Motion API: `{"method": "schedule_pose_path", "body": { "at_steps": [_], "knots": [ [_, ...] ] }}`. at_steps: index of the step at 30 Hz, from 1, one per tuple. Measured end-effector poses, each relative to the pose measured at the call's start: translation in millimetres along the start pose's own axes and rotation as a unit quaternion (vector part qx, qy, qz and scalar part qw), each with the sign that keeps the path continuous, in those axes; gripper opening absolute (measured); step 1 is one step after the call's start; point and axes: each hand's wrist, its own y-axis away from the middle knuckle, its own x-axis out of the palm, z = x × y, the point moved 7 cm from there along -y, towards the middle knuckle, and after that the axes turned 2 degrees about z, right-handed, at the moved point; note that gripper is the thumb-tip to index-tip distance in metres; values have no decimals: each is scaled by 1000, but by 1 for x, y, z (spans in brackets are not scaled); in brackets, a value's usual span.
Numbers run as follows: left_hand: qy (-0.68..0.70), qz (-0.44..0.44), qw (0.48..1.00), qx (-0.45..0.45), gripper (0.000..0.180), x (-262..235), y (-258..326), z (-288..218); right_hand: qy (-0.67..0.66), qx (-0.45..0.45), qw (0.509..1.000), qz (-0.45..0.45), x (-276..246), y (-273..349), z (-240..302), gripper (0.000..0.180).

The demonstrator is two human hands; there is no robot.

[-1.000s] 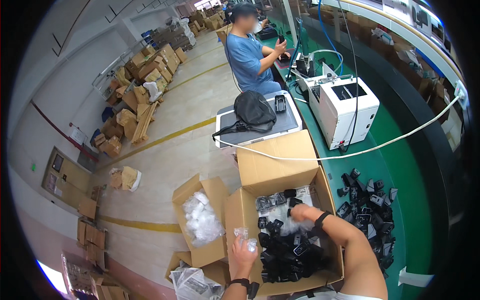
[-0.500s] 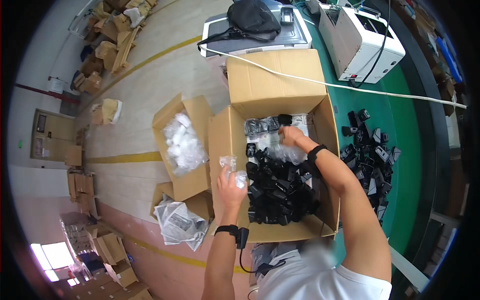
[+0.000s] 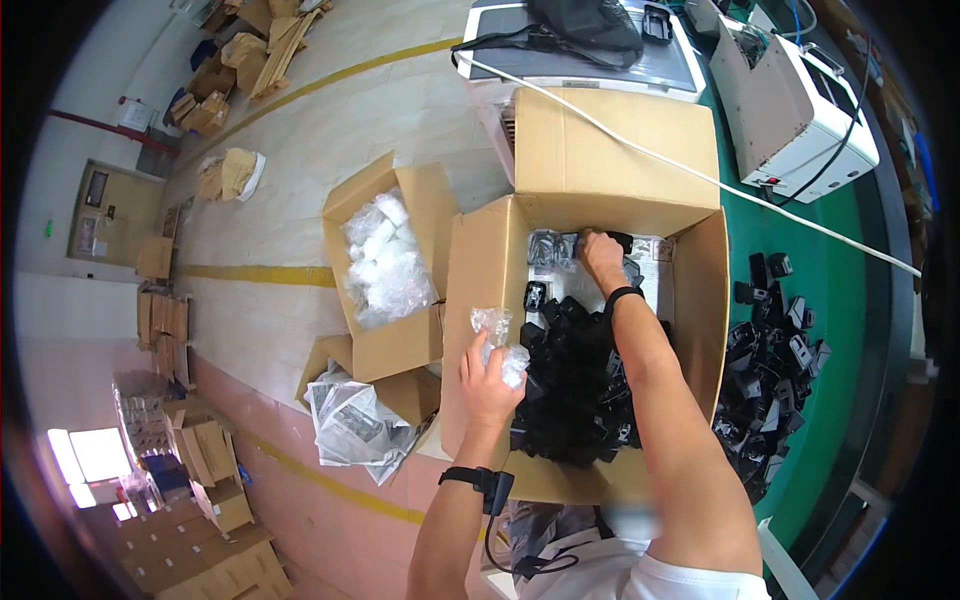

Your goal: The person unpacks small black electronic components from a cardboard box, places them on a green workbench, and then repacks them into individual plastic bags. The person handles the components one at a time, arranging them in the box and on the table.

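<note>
A large cardboard box [image 3: 699,300] stands open in front of me, with a heap of black plastic parts [image 3: 570,385] in its near half. At its left side, my left hand [image 3: 487,388] is closed around crumpled clear plastic wrap [image 3: 491,322], which sticks out above and beside the fingers. My right hand [image 3: 602,257] reaches down into the far end of the box, fingers bent and pointing downward. It is beside a row of clear-wrapped dark pieces [image 3: 548,249] lying on a printed sheet. Its fingertips are hidden, so what they grip cannot be made out.
A smaller carton [image 3: 398,348] full of clear plastic wrap [image 3: 385,265] stands to the left. Below it, another carton holds a crumpled white bag [image 3: 355,425]. More black parts [image 3: 775,380] lie on the green surface at right. A white cable [image 3: 650,155] crosses over the box's far flap.
My right hand has moved farther into the far end of the box; the clear plastic seen beneath it earlier no longer shows there. My left hand keeps its plastic wrap. The whole view has shifted.
</note>
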Motion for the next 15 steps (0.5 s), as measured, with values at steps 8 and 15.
{"method": "schedule_pose_path", "body": {
  "at_steps": [8, 15],
  "knots": [
    [-12, -10, 1000, 0, 38, -3, 0, 0, 29, -92, 993, 66, -1, 16, -2, 22],
    [-1, -14, 1000, -18, 37, -4, 2, 8, -35, -164, 981, 96, -30, 27, -3, 41]
  ]
}}
